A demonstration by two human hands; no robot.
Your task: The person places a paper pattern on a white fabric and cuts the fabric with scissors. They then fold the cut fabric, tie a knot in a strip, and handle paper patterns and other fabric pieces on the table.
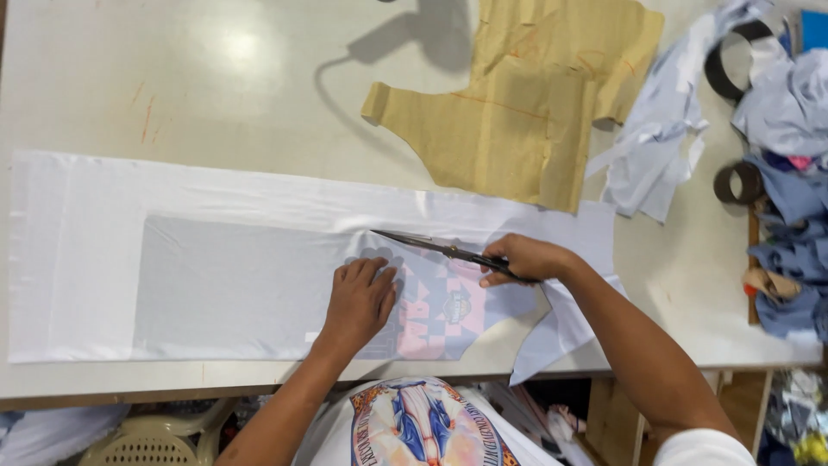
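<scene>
A long sheet of white fabric lies flat across the pale table. On its right part rests a printed pattern piece in blue, pink and white. My left hand presses flat on the pattern's left side, fingers spread. My right hand grips the handles of black scissors, whose blades point left along the pattern's upper edge, over the white fabric. A loose flap of cut fabric hangs off the table's front edge below my right wrist.
Tan paper pattern pieces lie at the back centre. Scraps of light blue cloth and a heap of blue fabric crowd the right side, with two dark tape rolls. A plastic basket sits below the table.
</scene>
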